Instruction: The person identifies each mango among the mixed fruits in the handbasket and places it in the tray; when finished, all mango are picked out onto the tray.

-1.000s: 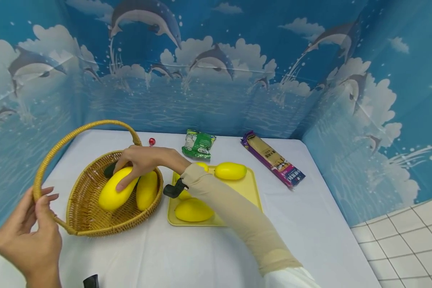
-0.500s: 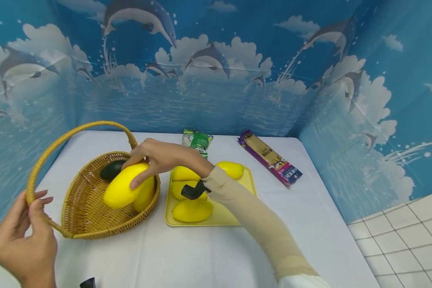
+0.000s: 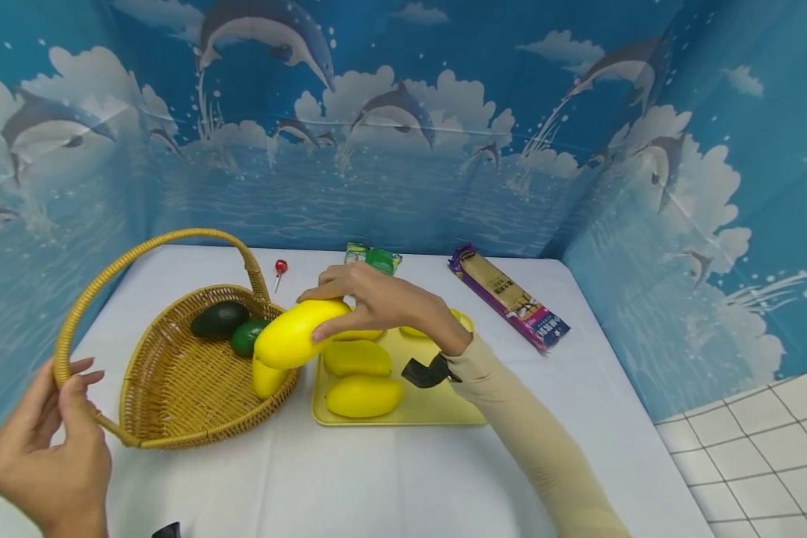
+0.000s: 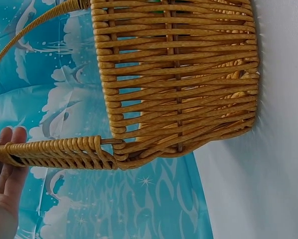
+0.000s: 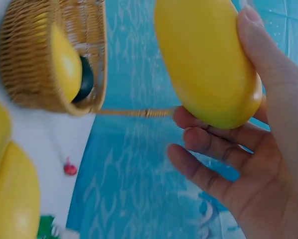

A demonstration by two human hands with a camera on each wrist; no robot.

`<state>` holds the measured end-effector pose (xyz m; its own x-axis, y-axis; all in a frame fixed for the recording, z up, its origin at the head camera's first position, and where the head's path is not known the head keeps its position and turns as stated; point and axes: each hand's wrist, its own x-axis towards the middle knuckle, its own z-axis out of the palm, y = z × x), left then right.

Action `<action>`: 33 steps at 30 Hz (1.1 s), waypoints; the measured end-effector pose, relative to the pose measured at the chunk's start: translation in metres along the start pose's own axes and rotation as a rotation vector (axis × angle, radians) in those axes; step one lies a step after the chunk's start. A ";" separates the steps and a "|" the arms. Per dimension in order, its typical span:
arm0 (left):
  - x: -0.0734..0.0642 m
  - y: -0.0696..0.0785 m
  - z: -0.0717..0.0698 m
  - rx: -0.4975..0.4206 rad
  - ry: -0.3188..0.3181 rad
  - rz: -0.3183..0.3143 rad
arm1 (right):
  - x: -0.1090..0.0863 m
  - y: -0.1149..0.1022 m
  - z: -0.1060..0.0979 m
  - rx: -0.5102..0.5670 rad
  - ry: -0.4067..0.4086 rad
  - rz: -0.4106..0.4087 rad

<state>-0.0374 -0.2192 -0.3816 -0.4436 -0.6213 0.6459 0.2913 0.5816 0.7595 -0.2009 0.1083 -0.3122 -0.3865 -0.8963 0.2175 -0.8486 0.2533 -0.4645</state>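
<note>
My right hand (image 3: 376, 299) grips a yellow mango (image 3: 294, 334) between thumb and fingers, held up over the right rim of the wicker basket (image 3: 175, 441). In the right wrist view the mango (image 5: 206, 59) hangs clear of basket and table. My left hand (image 3: 57, 448) holds the basket's arched handle (image 3: 101, 280) at its left side; in the left wrist view its fingers curl round the handle's lower end (image 4: 59, 152). Inside the basket lie a dark avocado (image 3: 220, 320), a smaller green fruit (image 3: 246, 338) and another mango (image 3: 267, 379), partly hidden.
Right of the basket, a yellow tray (image 3: 437, 411) bears several mangoes (image 3: 365, 396), some partly behind the right hand. Farther back lie a red lollipop (image 3: 280, 267), a green packet (image 3: 379, 259) and a long purple-edged packet (image 3: 507, 297). A dolphin-print curtain (image 3: 403, 194) stands behind the table.
My right hand has lifted the mango out of the basket and moved it right, towards the tray. The green fruit in the basket now shows. The left hand keeps its hold on the handle.
</note>
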 end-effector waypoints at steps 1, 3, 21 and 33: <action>0.000 -0.001 0.000 0.013 -0.002 -0.001 | -0.007 0.001 0.001 -0.002 0.020 0.012; 0.000 -0.005 -0.001 0.031 -0.001 -0.005 | -0.019 0.004 0.004 0.003 0.055 0.035; 0.000 -0.004 0.000 -0.020 0.009 0.033 | -0.126 0.023 0.038 0.098 0.324 0.266; 0.000 -0.007 0.001 -0.085 0.020 0.038 | -0.178 0.034 0.067 -0.043 0.464 0.499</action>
<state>-0.0403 -0.2233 -0.3872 -0.4141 -0.6102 0.6754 0.3790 0.5590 0.7375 -0.1368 0.2516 -0.4245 -0.8421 -0.4221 0.3358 -0.5383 0.6190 -0.5720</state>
